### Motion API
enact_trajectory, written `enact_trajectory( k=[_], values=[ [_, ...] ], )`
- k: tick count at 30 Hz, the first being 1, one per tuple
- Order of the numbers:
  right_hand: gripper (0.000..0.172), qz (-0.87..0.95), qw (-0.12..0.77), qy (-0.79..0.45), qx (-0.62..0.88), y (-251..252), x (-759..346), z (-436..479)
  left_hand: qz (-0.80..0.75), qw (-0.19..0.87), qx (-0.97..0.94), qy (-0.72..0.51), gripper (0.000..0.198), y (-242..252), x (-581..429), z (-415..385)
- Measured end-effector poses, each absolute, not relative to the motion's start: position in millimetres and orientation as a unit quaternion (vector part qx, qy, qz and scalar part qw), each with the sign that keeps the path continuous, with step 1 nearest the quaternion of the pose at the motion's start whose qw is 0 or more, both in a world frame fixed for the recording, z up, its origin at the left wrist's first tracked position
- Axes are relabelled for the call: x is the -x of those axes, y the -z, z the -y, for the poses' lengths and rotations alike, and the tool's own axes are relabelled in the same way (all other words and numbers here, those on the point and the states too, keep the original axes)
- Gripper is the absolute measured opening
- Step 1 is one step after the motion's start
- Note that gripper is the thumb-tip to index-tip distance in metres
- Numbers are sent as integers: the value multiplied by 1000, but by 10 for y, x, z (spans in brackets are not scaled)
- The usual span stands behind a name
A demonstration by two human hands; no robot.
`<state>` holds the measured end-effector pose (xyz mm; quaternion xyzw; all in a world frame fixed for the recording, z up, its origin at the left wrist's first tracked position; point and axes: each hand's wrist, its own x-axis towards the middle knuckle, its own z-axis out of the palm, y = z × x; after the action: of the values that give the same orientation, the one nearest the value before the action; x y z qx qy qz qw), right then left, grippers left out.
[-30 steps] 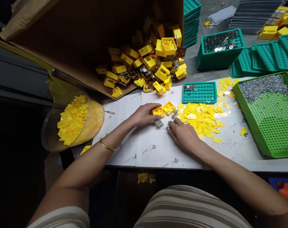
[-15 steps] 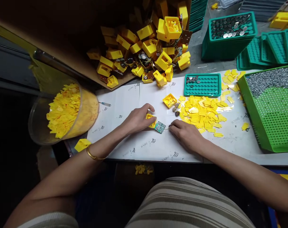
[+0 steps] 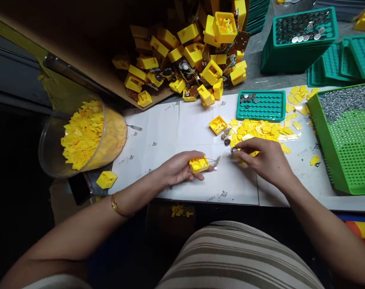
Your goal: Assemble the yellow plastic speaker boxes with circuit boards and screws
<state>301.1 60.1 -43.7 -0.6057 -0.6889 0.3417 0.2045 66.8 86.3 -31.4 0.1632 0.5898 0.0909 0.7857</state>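
My left hand (image 3: 179, 167) is closed round a small yellow plastic housing (image 3: 199, 164) held just above the white paper sheet (image 3: 158, 140). My right hand (image 3: 265, 158) pinches a small round metal part (image 3: 233, 150) at its fingertips, a short way right of the housing; thin wires run between the two. Behind my right hand lies a heap of small flat yellow pieces (image 3: 260, 130). Another open yellow housing (image 3: 217, 124) rests on the paper further back, with two small dark parts beside it.
A tipped cardboard box (image 3: 88, 44) spills yellow housings (image 3: 197, 56) at the back. A clear tub (image 3: 82, 136) of yellow pieces stands left. Teal trays (image 3: 260, 105) and a stack (image 3: 302, 36) hold button cells; a green perforated basket (image 3: 345, 140) with metal bits stands right.
My left hand pulled the yellow housing nearer and lifted it. My right hand moved up and to the right, drawing the small metal part away on its wires. The circuit board is no longer visible.
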Motion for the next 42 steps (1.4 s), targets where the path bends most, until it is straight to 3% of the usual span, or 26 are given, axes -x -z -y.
enact_trajectory(
  k=[4, 10, 15, 23, 27, 30, 34, 39, 42],
  values=[
    [10, 649, 178, -391, 629, 377, -3146, -406, -555, 797, -140, -192, 25, 361, -898, -729],
    [13, 600, 291, -460, 586, 341, -3029, -257, -524, 800, -130, -261, 23, 341, -1212, -548],
    [7, 649, 235, -437, 577, 319, -2926, -287, -490, 796, -188, -301, 15, 320, -1341, -444],
    [6, 668, 169, -425, 587, 275, -2971, -369, -503, 762, -285, -292, 25, 330, -1398, -378],
    [7, 654, 204, -444, 578, 342, -2992, -366, -499, 760, -314, -274, 28, 334, -1395, -372],
    [6, 699, 238, -373, 562, 394, -2991, -284, -476, 791, -277, -265, 31, 332, -1372, -403],
    [17, 758, 260, -313, 511, 376, -3027, -126, -456, 824, -222, -251, 41, 339, -1350, -440],
    [25, 689, 395, -312, 521, 356, -3163, -67, -419, 851, -224, -225, 37, 347, -1326, -434],
    [39, 678, 378, -327, 539, 418, -3217, -106, -393, 869, -233, -191, 38, 333, -1302, -428]
  ],
)
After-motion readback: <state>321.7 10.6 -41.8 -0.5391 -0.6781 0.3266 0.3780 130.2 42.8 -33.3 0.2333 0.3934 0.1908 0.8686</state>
